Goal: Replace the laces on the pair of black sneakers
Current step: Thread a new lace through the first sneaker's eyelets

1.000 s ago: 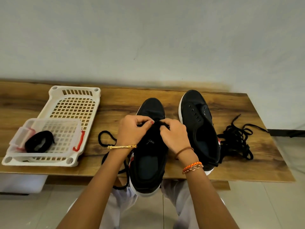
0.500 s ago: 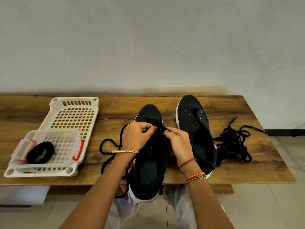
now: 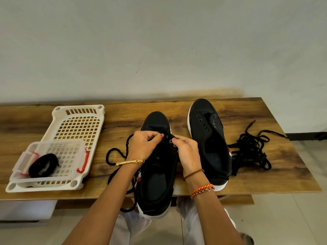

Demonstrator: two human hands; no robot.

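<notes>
Fingers do the close work at the upper eyelets of the near black canvas sneaker with the white sole (image 3: 157,175), which lies at about six o'clock with its heel hanging off the front edge of the brown wood-grain table (image 3: 265,174). The left hand (image 3: 141,147) has its grip pinched together on what looks like the thick black round lace (image 3: 115,152) at the eyelet row. The right hand (image 3: 187,152) has its grip curled on the sneaker's right eyelet flap, pinching it steady.

Slack from that lace loops out toward nine o'clock of the shoe and trails down past the table edge. That hanging tail is my worry: a hard pull could snag it under the sole, or drag the unsupported heel off the table. If the pinch slips, the lace tip could also back out of the eyelet, and against black cloth it is easy to skip a hole.

At about one o'clock stands the second black sneaker (image 3: 208,138), its eyelets bare, still to be laced. Beyond it, at three o'clock, lies a tangled heap of flat black laces (image 3: 251,152), which could get caught up with the new one if dragged closer. At nine o'clock a cream perforated plastic tray (image 3: 77,124) carries a clear plastic box (image 3: 53,156) holding a coiled black lace (image 3: 43,164), presumably for the other shoe.
</notes>
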